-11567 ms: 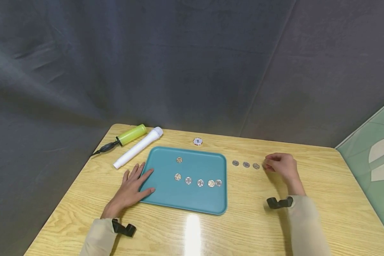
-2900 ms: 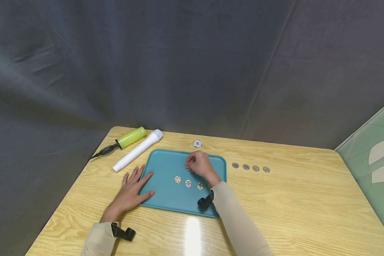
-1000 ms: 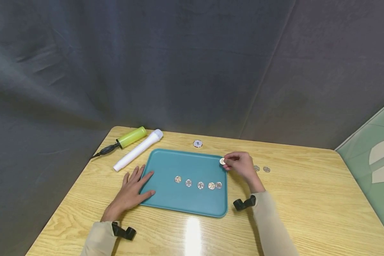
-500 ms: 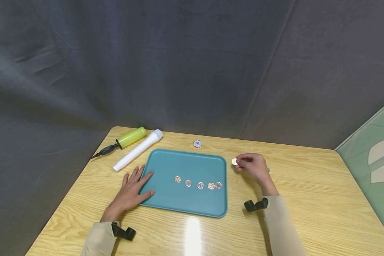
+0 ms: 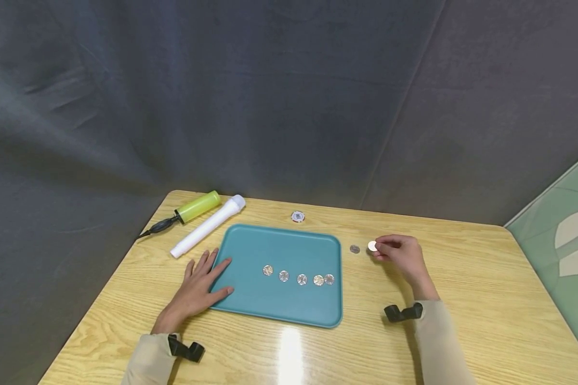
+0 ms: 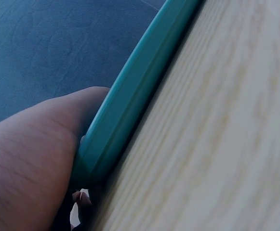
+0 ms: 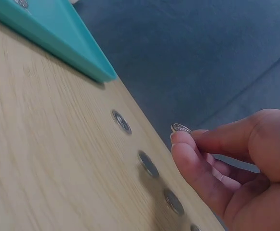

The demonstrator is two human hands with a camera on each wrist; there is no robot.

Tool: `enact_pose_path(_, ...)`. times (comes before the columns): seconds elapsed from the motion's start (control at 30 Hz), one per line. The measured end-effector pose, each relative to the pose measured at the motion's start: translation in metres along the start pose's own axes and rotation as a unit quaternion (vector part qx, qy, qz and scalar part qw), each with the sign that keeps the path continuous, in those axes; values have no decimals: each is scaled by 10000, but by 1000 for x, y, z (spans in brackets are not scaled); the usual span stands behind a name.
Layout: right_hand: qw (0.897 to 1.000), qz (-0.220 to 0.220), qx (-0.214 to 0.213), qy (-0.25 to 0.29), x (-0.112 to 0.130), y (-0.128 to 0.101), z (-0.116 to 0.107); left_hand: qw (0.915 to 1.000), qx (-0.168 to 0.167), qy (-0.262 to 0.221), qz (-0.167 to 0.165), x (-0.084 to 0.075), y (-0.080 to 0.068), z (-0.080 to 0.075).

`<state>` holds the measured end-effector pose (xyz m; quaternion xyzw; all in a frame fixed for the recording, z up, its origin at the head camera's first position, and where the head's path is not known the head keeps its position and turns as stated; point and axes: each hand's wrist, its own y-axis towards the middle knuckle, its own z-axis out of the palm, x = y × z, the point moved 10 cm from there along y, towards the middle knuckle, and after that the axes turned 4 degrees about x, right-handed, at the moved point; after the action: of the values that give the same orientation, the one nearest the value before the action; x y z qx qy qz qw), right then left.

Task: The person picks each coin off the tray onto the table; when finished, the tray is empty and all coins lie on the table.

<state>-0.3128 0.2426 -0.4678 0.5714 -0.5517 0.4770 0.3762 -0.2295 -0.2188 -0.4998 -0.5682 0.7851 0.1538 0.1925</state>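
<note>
My right hand (image 5: pixel 402 258) pinches a silvery coin (image 5: pixel 372 246) between thumb and fingertips, raised over the table right of the tray. In the right wrist view the held coin (image 7: pixel 180 128) is tilted, its edge showing. Beneath it runs a row of several coins on the wood, the nearest to the tray being one coin (image 7: pixel 121 121); in the head view my hand hides most of that row. My left hand (image 5: pixel 197 283) rests with spread fingers on the left rim of the teal tray (image 5: pixel 279 310). Several coins (image 5: pixel 302 279) lie in a line inside the tray.
A white microphone-shaped stick (image 5: pixel 208 225) and a yellow-green hand pump (image 5: pixel 198 206) with a black nozzle end lie at the table's back left. Behind the tray is a white poker chip (image 5: pixel 297 216). A dark curtain (image 5: pixel 289 107) hangs along the back edge of the wooden table (image 5: pixel 486 299).
The coin at the back of the tray was picked up by my right hand and carried right, past the tray's rim and along the row. My left hand has stayed put.
</note>
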Motion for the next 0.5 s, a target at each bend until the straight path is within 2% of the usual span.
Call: enact_pose_path(0.5,9995,135,-259,-119,-16,-13,-42,10000,-14,-31,24,0,0,0)
